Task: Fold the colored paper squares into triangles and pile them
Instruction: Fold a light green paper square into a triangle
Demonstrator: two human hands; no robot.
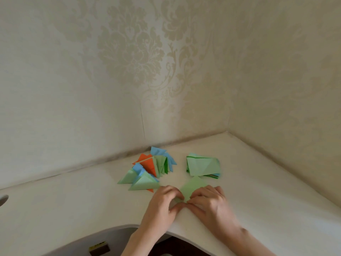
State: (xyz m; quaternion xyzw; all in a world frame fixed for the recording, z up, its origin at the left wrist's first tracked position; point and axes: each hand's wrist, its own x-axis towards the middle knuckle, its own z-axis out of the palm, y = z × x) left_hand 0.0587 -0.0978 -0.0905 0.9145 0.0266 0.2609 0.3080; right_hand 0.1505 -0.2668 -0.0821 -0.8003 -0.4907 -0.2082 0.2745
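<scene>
Both my hands are pressing a light green paper square [191, 187] flat on the white tabletop [73, 206]: left hand [163, 202] and right hand [210, 200], fingers [173, 191] curled down onto its near corner, thumbs nearly touching. Pile of folded triangles [147, 169] is lying just left; stack of unfolded squares [203, 166] is sitting just behind.

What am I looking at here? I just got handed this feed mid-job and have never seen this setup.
There is no machine: one head-worn camera looks down at a person's bare hands over a white table in a wallpapered corner. The left hand and right hand press on a light green paper, mid-fold. Behind them to the left lies a loose pile of folded triangles in green, blue and orange; to the right sits a stack of unfolded squares.
</scene>
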